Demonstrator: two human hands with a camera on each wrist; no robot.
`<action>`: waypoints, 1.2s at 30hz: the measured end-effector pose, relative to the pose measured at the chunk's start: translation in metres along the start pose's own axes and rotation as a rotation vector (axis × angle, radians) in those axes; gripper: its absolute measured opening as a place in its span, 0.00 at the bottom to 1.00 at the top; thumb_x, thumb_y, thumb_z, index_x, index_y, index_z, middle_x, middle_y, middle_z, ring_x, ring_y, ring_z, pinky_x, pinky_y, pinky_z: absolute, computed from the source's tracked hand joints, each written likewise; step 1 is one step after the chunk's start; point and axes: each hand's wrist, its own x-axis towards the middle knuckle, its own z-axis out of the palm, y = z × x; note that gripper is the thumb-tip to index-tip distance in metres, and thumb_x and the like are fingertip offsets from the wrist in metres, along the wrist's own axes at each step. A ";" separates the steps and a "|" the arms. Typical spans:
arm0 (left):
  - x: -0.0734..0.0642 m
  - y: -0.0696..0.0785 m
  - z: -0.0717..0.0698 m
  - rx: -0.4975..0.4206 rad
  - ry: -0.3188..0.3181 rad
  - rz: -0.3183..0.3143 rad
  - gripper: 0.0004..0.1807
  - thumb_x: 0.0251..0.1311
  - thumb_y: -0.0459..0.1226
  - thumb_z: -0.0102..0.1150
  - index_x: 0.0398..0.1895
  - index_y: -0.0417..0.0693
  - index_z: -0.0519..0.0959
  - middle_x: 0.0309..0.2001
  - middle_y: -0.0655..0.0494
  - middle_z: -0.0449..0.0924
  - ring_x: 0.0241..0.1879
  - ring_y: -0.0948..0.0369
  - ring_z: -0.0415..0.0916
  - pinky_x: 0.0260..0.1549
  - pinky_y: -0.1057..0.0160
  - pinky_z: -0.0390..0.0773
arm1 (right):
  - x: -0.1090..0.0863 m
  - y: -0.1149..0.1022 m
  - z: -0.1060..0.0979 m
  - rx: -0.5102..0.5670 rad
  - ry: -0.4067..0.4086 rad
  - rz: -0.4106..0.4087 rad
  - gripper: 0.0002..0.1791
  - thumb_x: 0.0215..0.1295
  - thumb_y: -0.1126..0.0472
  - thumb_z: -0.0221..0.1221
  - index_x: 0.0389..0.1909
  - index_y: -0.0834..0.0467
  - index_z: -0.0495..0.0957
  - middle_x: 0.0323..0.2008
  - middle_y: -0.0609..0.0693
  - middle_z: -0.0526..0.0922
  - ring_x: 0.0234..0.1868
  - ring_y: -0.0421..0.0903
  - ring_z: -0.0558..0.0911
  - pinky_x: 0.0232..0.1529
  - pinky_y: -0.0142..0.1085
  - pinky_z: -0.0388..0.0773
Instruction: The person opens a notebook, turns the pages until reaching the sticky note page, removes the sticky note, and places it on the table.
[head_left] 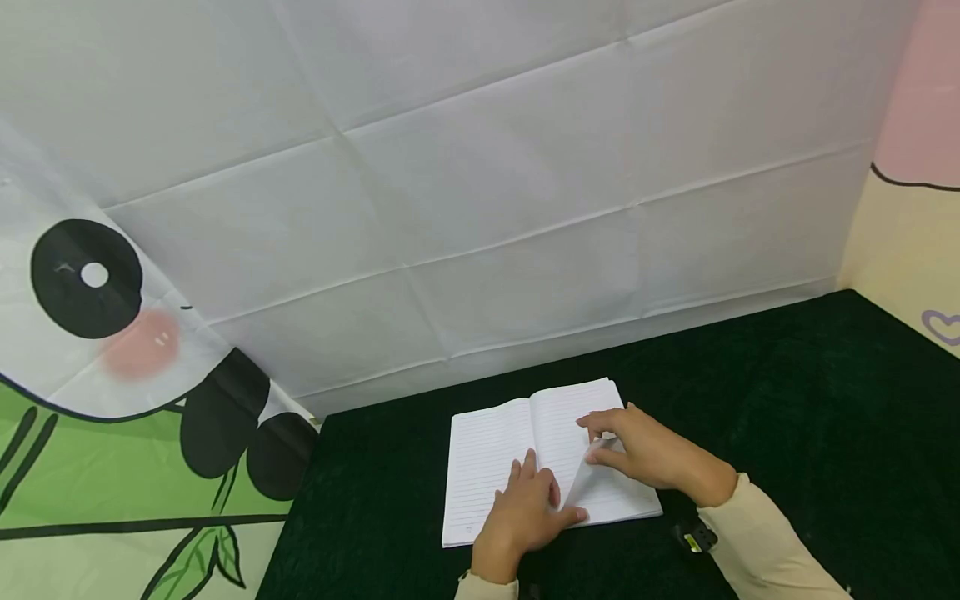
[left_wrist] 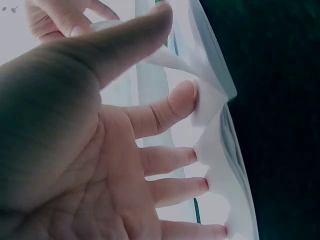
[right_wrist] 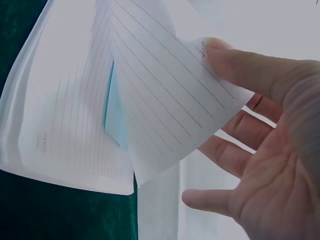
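Observation:
A lined notebook (head_left: 487, 462) lies spread open on the dark green cloth, below the middle of the head view. Between thumb and fingers, my right hand (head_left: 656, 446) pinches the corner of one page, which bends up from the right half. In the right wrist view the thumb presses on that lined page (right_wrist: 160, 95) near its printed "Date" while the other fingers sit behind it. My left hand (head_left: 521, 508) rests at the notebook's lower middle, by the fold. Its fingers (left_wrist: 172, 157) are stretched out with their tips at the paper in the left wrist view.
Dark green cloth (head_left: 780, 392) covers the table around the notebook. Behind it hangs a creased white sheet (head_left: 517, 208). Cartoon-printed cloth (head_left: 135, 458) stands at the left, and a pink and cream panel (head_left: 911, 242) at the right. A small black device (head_left: 696, 537) sits at the right wrist.

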 end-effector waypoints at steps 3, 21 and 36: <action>0.003 0.002 0.001 -0.010 0.019 0.001 0.20 0.56 0.52 0.72 0.27 0.51 0.73 0.76 0.37 0.60 0.75 0.31 0.55 0.59 0.20 0.60 | 0.002 0.001 -0.002 -0.005 0.028 -0.038 0.05 0.64 0.54 0.66 0.33 0.47 0.79 0.60 0.54 0.83 0.61 0.58 0.80 0.69 0.72 0.53; 0.012 0.005 0.002 0.012 0.115 0.023 0.23 0.62 0.38 0.67 0.59 0.41 0.78 0.70 0.44 0.73 0.70 0.38 0.69 0.62 0.30 0.69 | 0.007 0.007 -0.006 -0.001 0.226 -0.077 0.18 0.62 0.59 0.68 0.52 0.54 0.79 0.58 0.56 0.83 0.64 0.61 0.78 0.66 0.63 0.69; 0.015 0.005 -0.002 -0.111 0.250 -0.066 0.21 0.56 0.36 0.66 0.51 0.34 0.79 0.42 0.42 0.86 0.30 0.55 0.80 0.32 0.50 0.83 | 0.010 0.024 0.006 -0.030 -0.070 0.133 0.53 0.35 0.54 0.83 0.63 0.55 0.62 0.64 0.60 0.75 0.65 0.59 0.74 0.66 0.73 0.58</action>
